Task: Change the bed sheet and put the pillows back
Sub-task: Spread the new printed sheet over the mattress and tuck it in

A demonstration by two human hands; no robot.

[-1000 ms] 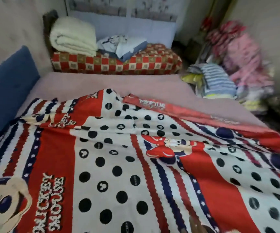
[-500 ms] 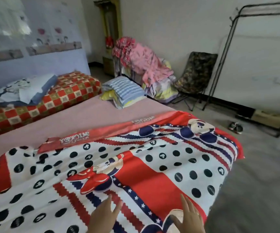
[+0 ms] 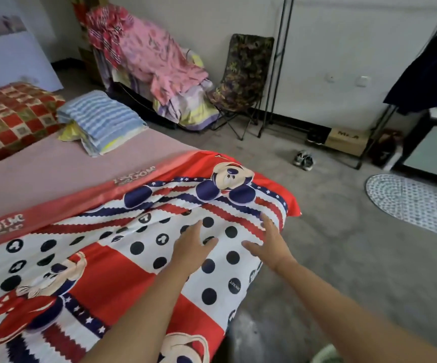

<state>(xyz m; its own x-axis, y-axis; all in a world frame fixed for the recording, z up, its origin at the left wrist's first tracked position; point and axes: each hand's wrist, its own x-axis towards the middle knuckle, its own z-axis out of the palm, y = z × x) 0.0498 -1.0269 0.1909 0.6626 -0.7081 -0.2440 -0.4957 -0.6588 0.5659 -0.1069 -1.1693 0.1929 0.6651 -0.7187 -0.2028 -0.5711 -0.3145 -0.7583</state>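
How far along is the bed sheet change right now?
Done: the cartoon sheet covers the bed's near part. In hand: left hand and right hand lie flat on it by the corner, seemingly smoothing. Left: the pink mattress beyond is uncovered, and no pillow sits on the sheet; a striped bundle lies there.

The bed sheet [image 3: 123, 271] is thin printed cloth, smooth, with a faint sheen along its red border (fine creases ripple near the corner). It lies over a matt pink mattress cover [image 3: 41, 174]. The folding chair [image 3: 241, 74] pairs camouflage fabric with slim dark metal tubing, and the clothes rack [image 3: 277, 61] is dark metal too. The grey floor [image 3: 343, 244] looks matt and rough; the box [image 3: 348, 138] is plain brown cardboard.
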